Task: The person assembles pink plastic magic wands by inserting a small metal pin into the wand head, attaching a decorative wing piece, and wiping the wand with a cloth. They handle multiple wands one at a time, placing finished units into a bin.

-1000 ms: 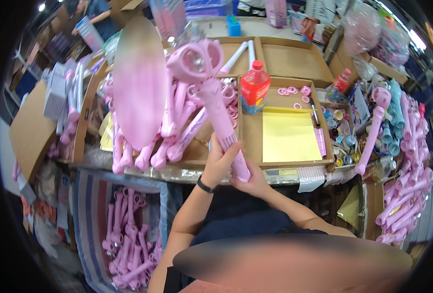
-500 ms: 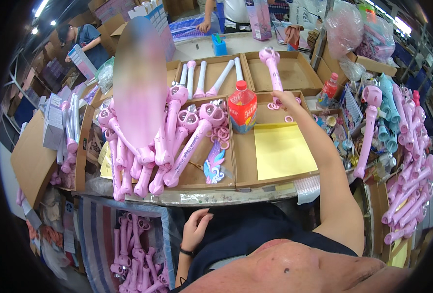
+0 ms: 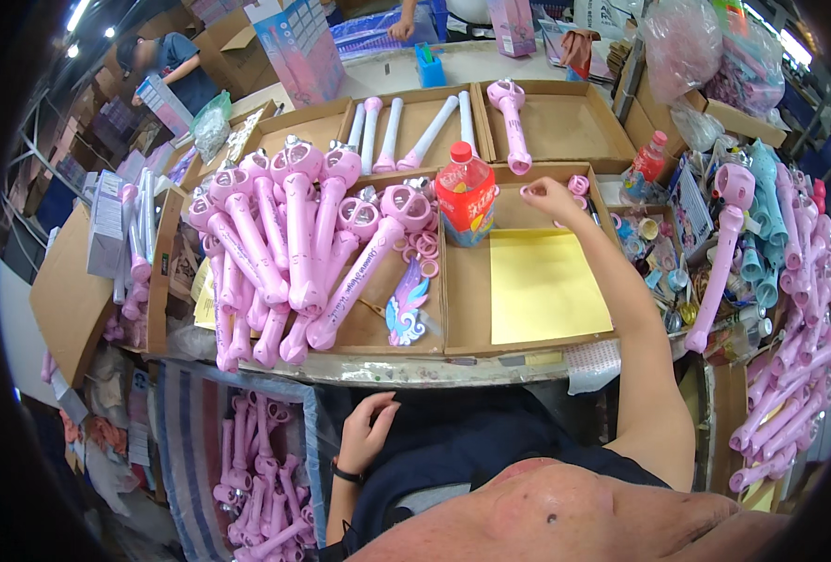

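My right hand (image 3: 551,199) reaches over the middle cardboard tray (image 3: 457,309), its fingertips pinched on a small pink ring (image 3: 526,191). More pink rings (image 3: 579,184) lie just beyond it. A pink toy wand (image 3: 512,126) lies alone in the far tray (image 3: 584,122), a little past my hand. A yellow sheet (image 3: 542,286) covers the tray floor under my forearm. My left hand (image 3: 368,433) rests on my lap below the table edge, fingers loosely apart and holding nothing.
A red drink bottle (image 3: 465,201) stands left of my right hand. Pink wands (image 3: 294,244) are heaped in the left tray, white sticks (image 3: 406,131) behind them. More wands (image 3: 790,375) pile at the right and in a bag (image 3: 256,468) below. A person (image 3: 167,66) works at the back left.
One second ago both hands held a pink wand at the table's front. My right hand then laid it in the far tray and drew back to the rings; my left hand dropped to my lap.
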Demonstrator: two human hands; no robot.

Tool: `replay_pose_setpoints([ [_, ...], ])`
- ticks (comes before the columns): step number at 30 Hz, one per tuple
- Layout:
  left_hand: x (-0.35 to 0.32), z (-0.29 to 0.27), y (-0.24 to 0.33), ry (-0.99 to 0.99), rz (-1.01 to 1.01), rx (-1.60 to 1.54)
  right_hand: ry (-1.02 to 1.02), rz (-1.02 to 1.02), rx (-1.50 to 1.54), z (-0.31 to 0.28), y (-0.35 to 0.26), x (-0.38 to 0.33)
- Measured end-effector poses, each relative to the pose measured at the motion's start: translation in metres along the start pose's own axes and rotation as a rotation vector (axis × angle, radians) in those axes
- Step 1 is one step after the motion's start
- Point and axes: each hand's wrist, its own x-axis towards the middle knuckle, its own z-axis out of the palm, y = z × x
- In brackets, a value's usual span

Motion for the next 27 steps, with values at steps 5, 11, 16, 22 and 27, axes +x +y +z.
replay_pose_setpoints([
  [5, 0.065, 0.023, 0.036, -0.281, 0.306, 0.183, -0.348, -0.077, -0.493, -0.013, -0.004, -0.036],
  [11, 0.176, 0.105, 0.055, -0.462, 0.629, 0.316, -0.268, -0.063, -0.535, 0.0, -0.018, -0.075],
  [16, 0.25, 0.178, 0.041, -0.108, 0.779, 0.486, -0.042, -0.258, -0.308, 0.009, -0.01, -0.091],
  [22, 0.275, 0.215, 0.002, -0.11, 0.587, 0.73, 0.095, -0.555, -0.391, 0.012, -0.009, -0.112],
  [27, 0.277, 0.218, -0.015, -0.068, 0.486, 0.726, 0.208, -0.512, -0.412, 0.02, -0.011, -0.131],
])
